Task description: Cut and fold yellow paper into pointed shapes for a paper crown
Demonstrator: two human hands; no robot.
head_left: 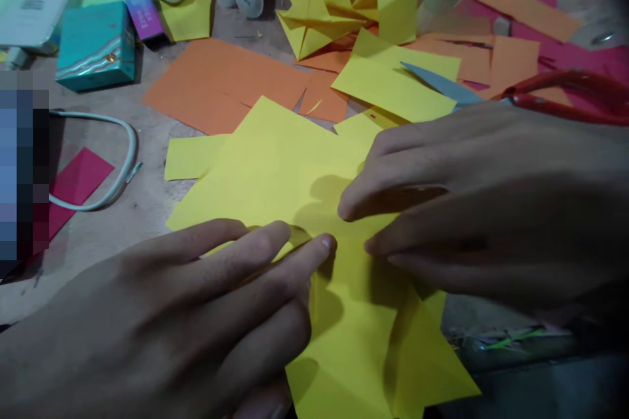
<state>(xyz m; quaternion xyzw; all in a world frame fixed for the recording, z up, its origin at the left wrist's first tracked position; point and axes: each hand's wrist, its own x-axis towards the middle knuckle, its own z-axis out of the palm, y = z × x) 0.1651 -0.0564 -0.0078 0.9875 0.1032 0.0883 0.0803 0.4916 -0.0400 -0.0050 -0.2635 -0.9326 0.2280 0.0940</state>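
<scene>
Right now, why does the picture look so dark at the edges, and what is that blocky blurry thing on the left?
In the head view, the whole picture is dim and the top right corner fades to black; a blocky, pixelated patch hides the left edge, so I cannot tell what is under it; the right hand and left hand throw soft shadows on the yellow paper.

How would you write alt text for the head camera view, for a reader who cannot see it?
The left hand and right hand press a folded yellow paper sheet, fingertips nearly meeting. Orange paper pieces, red-handled scissors and a folded yellow paper shape lie beyond.
</scene>
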